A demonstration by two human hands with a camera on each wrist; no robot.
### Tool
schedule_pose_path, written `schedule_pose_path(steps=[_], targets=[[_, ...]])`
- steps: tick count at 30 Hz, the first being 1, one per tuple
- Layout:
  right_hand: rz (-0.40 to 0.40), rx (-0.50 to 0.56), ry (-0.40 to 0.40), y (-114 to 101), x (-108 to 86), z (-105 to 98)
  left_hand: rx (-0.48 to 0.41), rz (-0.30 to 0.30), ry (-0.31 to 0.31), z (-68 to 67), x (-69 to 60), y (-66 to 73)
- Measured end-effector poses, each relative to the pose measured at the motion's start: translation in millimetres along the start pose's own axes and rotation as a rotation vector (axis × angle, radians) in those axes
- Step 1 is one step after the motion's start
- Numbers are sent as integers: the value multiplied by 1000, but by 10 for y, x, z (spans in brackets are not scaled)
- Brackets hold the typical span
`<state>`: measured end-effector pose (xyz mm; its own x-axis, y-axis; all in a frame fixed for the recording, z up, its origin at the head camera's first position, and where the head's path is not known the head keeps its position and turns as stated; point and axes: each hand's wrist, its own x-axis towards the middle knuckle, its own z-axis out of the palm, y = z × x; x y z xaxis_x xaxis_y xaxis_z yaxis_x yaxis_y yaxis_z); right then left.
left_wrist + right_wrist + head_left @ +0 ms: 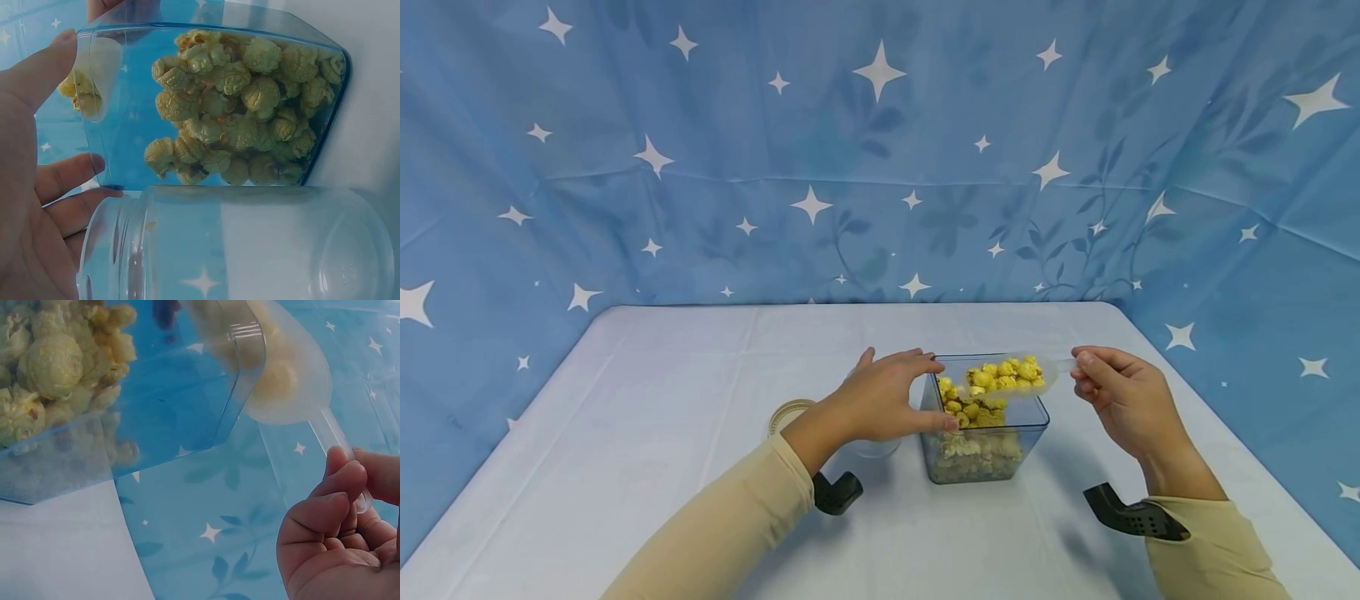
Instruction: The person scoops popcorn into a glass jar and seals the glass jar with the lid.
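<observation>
A clear square-mouthed container (973,458) holds yellow popcorn (237,106) and stands upright on the table. My left hand (887,400) holds its left side at the rim, thumb at the front corner and fingers toward the back. The thumb and fingers of my right hand (1123,400) pinch the handle of a translucent scoop (300,381). Popcorn (1003,375) fills the scoop, which hovers level over the container's mouth. Beside the container is a clear jar (275,244), uncapped and with no popcorn visible inside; my left hand mostly hides it in the head view.
A gold-rimmed lid (790,410) lies on the white-covered table (662,400) behind my left forearm. A blue curtain (820,125) with white stars hangs past the table's far edge.
</observation>
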<state>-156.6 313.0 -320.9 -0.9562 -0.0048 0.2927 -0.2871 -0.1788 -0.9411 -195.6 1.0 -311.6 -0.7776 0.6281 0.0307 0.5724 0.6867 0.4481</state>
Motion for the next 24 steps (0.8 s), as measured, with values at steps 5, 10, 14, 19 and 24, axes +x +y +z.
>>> schedule_pose_path(steps=[5,10,14,19,24], targets=[[-16,-4,10,-1,4,20,-45,14,24,-1,-19,-14],[-41,-5,5,-4,19,64,-129,74,111,-29,-60,-73],[-45,-2,1,-6,35,121,-203,86,155,-60,-119,-169],[-27,-5,4,-4,58,197,-249,18,180,-88,-214,-339],[-24,-1,4,18,81,276,-272,-30,189,-73,-293,-493]])
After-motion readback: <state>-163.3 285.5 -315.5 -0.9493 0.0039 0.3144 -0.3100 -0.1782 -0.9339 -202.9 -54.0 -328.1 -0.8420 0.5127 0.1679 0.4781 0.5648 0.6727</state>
